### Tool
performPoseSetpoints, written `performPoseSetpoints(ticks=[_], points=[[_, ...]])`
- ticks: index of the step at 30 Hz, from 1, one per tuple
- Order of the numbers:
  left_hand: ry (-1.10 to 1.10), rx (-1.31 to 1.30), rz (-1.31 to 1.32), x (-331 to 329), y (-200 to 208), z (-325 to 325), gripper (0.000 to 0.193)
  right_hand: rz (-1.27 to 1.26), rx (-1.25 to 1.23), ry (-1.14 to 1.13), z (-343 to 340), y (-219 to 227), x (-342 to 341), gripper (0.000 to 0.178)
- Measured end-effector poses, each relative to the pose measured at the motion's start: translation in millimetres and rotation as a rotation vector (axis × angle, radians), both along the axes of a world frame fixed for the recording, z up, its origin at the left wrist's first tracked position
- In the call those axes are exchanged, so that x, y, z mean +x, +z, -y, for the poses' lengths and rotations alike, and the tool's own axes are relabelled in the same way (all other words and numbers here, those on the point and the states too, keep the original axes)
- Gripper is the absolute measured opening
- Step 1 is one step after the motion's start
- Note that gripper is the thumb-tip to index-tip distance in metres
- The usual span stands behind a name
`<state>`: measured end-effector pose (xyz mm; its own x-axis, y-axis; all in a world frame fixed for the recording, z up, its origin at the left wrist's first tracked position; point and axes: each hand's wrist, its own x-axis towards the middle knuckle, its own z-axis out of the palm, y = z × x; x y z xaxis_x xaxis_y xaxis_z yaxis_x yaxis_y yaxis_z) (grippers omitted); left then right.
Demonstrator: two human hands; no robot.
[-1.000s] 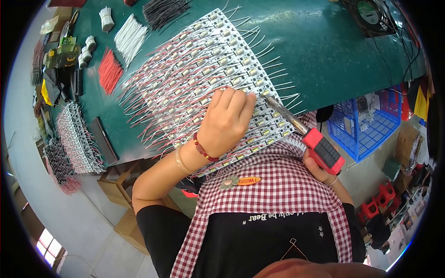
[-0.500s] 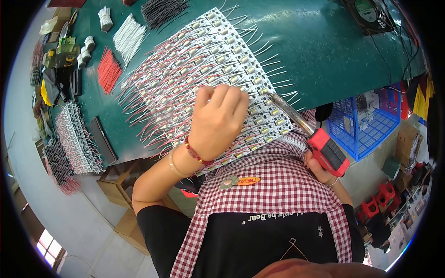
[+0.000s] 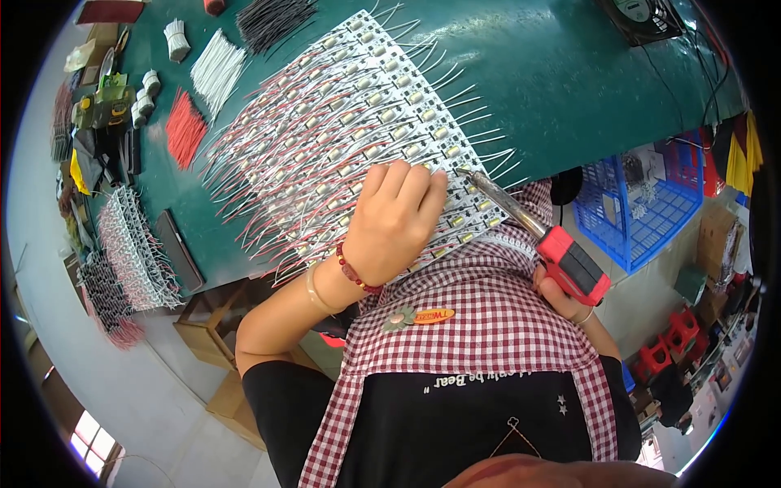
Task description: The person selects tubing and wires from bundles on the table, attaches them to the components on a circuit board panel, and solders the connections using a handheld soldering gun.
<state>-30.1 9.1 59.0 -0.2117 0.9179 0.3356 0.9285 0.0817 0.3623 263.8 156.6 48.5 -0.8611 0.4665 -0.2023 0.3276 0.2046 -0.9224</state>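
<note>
A large white panel of small circuit boards (image 3: 435,130) lies at the table's near edge, with red and white wires along its left side and white wires along its right. Over its near part, my left hand (image 3: 394,213) is closed, with fingers bent down to the boards. Its fingertips and anything pinched in them are hidden. My right hand (image 3: 563,294) grips a soldering iron (image 3: 573,264) with a red and black handle, partly hiding the fingers. The iron's metal tip touches or nearly touches the panel near its right edge, just right of my left fingers.
Bundles of red wires (image 3: 186,130), white wires (image 3: 218,75) and black wires (image 3: 275,23) lie on the green table (image 3: 545,89). Finished-looking wired strips (image 3: 138,248) hang at the left edge. A fan (image 3: 643,20) stands far right; a blue crate (image 3: 626,220) is below.
My left hand has moved slightly right and nearer over the panel. The iron's tip has shifted to a spot a little nearer me on the panel. The whole view has shifted slightly.
</note>
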Motion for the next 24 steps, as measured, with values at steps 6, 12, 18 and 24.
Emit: performPoseSetpoints(ticks=[6, 12, 18, 24], points=[[-0.010, 0.016, 0.002, 0.0, -1.2, -0.2, 0.032, -0.024, 0.033, 0.026, -2.4, 6.7, -10.9, 0.011], [-0.030, 0.021, -0.008, -1.6, 1.3, -3.6, 0.032, -0.057, 0.192, 0.070, -1.7, 1.3, -9.5, 0.011], [-0.042, 0.010, -0.012, -3.4, 1.7, -3.1, 0.032, -0.036, 0.124, 0.027, -1.0, -1.7, -2.4, 0.010], [-0.022, -0.011, -0.055, -4.1, 3.3, -1.9, 0.031, -0.008, 0.064, 0.033, -2.2, 1.5, -4.2, 0.010]])
